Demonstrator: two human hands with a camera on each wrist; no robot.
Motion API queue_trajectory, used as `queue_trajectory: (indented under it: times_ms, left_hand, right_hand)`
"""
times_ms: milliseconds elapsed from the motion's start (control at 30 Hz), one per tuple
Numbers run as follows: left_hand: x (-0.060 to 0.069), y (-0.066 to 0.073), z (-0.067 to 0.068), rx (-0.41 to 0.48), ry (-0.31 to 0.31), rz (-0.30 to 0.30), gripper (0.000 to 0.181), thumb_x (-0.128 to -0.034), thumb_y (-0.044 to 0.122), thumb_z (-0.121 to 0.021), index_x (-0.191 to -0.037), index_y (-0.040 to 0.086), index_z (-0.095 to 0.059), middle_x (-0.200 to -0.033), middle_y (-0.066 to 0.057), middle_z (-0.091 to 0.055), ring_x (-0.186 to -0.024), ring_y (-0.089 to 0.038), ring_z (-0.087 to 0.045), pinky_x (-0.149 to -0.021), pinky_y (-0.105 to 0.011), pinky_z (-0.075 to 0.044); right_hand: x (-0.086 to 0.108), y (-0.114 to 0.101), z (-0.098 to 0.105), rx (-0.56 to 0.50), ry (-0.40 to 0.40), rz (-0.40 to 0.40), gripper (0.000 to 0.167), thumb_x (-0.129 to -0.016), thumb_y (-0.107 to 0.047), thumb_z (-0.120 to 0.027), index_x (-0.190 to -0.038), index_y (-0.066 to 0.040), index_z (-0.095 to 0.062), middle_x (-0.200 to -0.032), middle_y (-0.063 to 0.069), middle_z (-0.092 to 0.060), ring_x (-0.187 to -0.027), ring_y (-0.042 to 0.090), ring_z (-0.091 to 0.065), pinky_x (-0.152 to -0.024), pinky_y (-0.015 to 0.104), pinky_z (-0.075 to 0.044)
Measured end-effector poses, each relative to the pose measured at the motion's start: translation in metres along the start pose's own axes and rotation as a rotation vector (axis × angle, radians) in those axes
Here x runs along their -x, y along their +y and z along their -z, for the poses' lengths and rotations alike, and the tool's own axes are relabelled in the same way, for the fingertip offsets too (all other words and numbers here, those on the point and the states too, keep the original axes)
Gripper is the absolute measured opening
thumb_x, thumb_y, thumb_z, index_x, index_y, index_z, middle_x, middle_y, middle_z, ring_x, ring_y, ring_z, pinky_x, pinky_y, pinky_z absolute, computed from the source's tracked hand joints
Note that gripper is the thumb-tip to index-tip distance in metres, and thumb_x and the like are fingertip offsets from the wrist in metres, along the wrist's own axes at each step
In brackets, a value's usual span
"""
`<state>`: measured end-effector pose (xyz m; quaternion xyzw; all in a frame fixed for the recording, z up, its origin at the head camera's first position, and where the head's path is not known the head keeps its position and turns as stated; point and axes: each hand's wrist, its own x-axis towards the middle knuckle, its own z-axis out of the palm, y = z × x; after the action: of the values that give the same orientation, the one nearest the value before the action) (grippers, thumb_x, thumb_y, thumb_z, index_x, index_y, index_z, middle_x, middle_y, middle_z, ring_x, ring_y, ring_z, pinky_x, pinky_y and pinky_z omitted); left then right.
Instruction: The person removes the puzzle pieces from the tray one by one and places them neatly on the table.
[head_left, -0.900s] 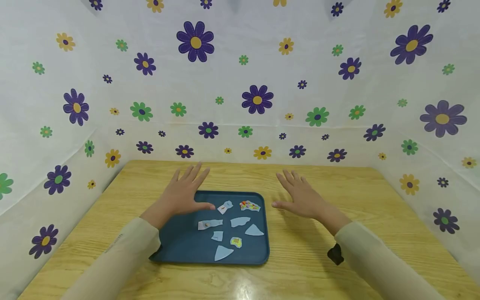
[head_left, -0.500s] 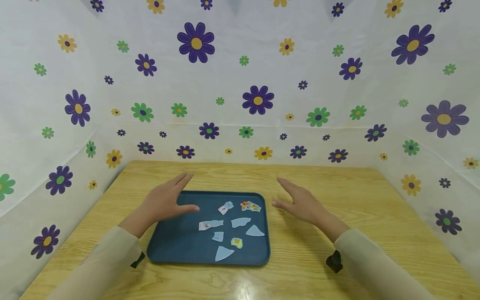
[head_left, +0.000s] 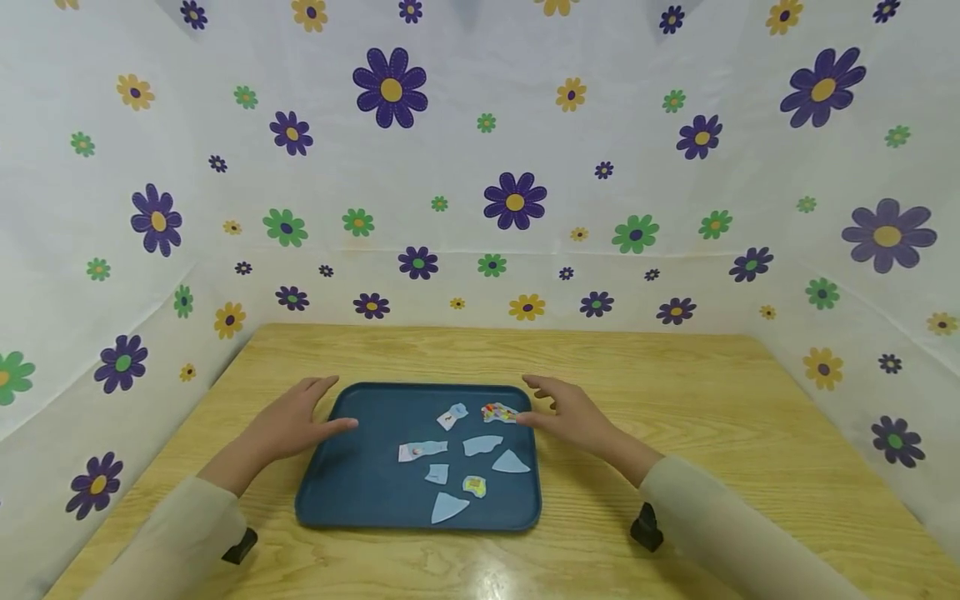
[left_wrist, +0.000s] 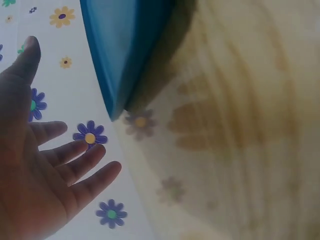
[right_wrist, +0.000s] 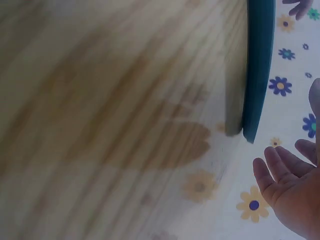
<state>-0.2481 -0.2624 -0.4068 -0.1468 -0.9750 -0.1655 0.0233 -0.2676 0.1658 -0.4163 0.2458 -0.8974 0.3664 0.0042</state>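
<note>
A dark blue tray [head_left: 360, 500] lies on the wooden table, with several torn-looking paper pieces on its right half. Among them are a colourful piece [head_left: 497, 412], a small yellow one [head_left: 474, 486], a pale blue triangle [head_left: 448, 507] and a long strip [head_left: 422, 451]. My left hand [head_left: 288, 423] hovers by the tray's left edge, thumb apart from relaxed fingers, holding nothing. At the tray's upper right corner my right hand [head_left: 573, 417] hovers with loosely bent fingers, its thumb tip over the rim beside the colourful piece. In the left wrist view the left hand [left_wrist: 45, 165] shows its spread fingers.
The wooden table [head_left: 675, 400] extends around the tray on all sides. A white cloth [head_left: 465, 150] printed with flowers walls off the back and both sides. Black straps show under both sleeves.
My left hand has moved left and toward me, from over the tray to its left edge. The right hand has come left to the tray's right edge. The paper pieces have stayed put.
</note>
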Motion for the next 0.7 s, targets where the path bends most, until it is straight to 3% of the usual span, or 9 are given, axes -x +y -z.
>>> queue_trajectory:
  times_ms: [333,700]
  left_hand:
    - [0.01,-0.015,-0.005,0.175,-0.074,0.053,0.093,-0.0861,0.051,-0.069,-0.143,-0.012,-0.032,-0.13,-0.036,-0.045,-0.105,-0.044,-0.059,-0.084,-0.053,-0.049]
    - [0.011,-0.028,-0.013,0.445,-0.116,0.179,0.082,-0.0841,0.031,-0.078,-0.14,-0.012,-0.036,-0.108,-0.02,-0.057,-0.087,-0.028,-0.061,-0.064,-0.038,-0.054]
  right_hand:
    - [-0.014,-0.012,-0.014,-0.056,0.001,-0.111,0.056,-0.083,-0.023,-0.079,-0.13,-0.001,-0.059,-0.119,0.011,-0.062,-0.092,0.024,-0.054,-0.072,0.031,-0.047]
    - [-0.026,-0.008,-0.026,-0.028,0.005,-0.164,0.048,-0.078,-0.02,-0.083,-0.12,-0.002,-0.066,-0.104,0.006,-0.063,-0.086,0.021,-0.053,-0.078,0.035,-0.047]
